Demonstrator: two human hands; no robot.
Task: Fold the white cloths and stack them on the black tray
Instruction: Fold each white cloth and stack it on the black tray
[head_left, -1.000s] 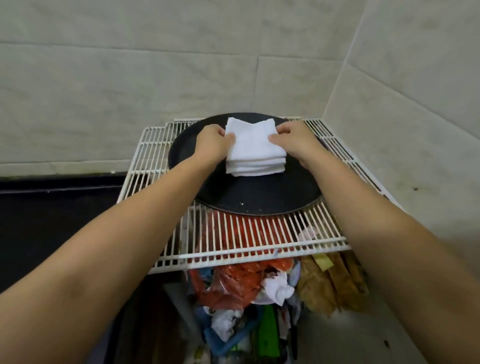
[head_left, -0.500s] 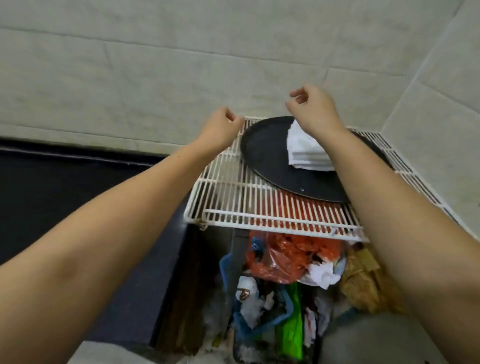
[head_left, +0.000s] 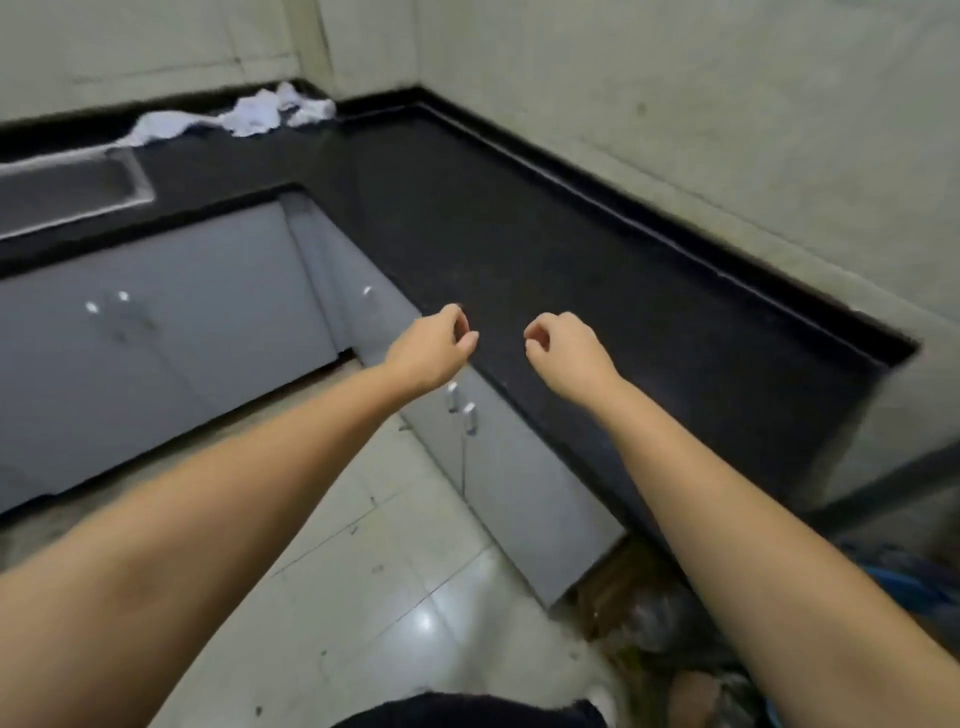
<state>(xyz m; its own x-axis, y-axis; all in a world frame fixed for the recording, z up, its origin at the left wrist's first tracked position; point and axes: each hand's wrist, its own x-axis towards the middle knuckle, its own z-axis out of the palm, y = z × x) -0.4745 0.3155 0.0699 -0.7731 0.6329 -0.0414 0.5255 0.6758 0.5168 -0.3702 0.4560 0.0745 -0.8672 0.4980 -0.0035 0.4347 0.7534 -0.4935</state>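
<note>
A crumpled pile of white cloths (head_left: 244, 117) lies on the black counter (head_left: 519, 234) at the far back corner, well beyond both hands. My left hand (head_left: 431, 348) hovers over the counter's front edge with loosely curled fingers and holds nothing. My right hand (head_left: 566, 353) floats beside it over the counter, also loosely curled and holding nothing. The black tray and the folded stack are out of view.
A steel sink (head_left: 62, 187) is set into the counter at the far left. Grey cabinet doors (head_left: 156, 322) with small handles run under the L-shaped counter. Tiled floor (head_left: 389, 571) lies below my arms. Bags and clutter sit at the bottom right.
Both hands let go of the folded stack on the tray and lifted away. My view swung left from the wire rack to the black counter; the tray has left the frame.
</note>
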